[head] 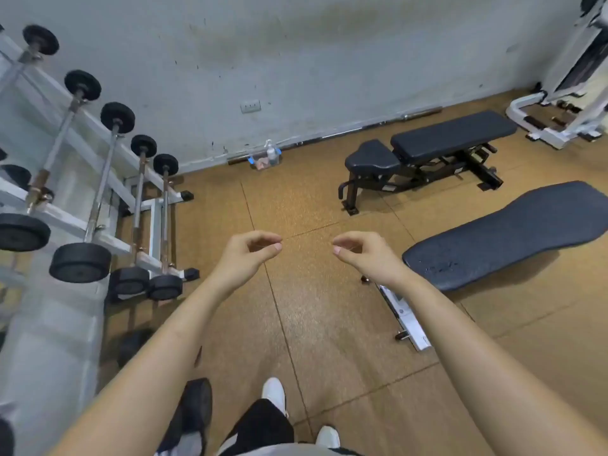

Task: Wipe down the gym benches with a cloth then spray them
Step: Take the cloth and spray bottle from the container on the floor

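Note:
Two black padded benches stand on the right: an adjustable bench (454,134) farther off near the wall, and a long curved bench pad (506,235) closer to me with wet drops on its near end. By the wall stands a clear container (265,159) with a bottle (271,149) and something pinkish in it. My left hand (246,255) and my right hand (365,255) are held out over the floor, fingers loosely curled, thumb near fingertips, holding nothing. No cloth is in either hand.
A white rack of barbells with black plates (82,261) fills the left side. A long bar (345,130) lies along the wall base. A white machine frame (559,103) stands at the far right. Brown rubber floor tiles (296,317) stretch ahead; my white shoes (274,393) are below.

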Demonstrator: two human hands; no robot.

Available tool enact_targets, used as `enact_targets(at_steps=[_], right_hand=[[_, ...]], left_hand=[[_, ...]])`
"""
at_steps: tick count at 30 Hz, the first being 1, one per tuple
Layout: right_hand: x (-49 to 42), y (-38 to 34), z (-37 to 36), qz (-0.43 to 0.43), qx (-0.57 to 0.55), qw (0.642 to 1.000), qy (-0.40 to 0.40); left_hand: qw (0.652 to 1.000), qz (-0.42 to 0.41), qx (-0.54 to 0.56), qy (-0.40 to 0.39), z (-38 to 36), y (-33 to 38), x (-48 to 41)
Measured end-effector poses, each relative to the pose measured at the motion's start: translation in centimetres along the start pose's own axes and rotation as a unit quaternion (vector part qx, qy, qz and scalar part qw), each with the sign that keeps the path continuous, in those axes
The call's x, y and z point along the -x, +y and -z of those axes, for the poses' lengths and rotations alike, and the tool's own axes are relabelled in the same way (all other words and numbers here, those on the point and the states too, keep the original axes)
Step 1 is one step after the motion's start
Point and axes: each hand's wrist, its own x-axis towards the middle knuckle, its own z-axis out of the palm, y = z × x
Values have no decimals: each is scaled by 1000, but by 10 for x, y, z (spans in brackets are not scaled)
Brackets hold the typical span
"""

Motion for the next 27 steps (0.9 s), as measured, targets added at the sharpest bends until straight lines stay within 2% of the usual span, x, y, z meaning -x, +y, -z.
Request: enact_targets(at_steps=[7,13,16,20,27], right_hand=[[-49,63,-41,-107,-69,992,0],[-141,90,-59,-169,-12,984,-54],[-203,88,-56,-196,20,975,-98],[-290,77,-40,-192,53,972,-123],[-438,84,-4,-209,14,971,-115]], left_hand=[[995,89,45,8,-35,-78,-36],[984,154,89,16,-32,-134,-121],[979,190,71,-1,-21,-144,-176],[976,205,44,-54,1,-147,-253],[974,207,20,-86,28,-135,-413]])
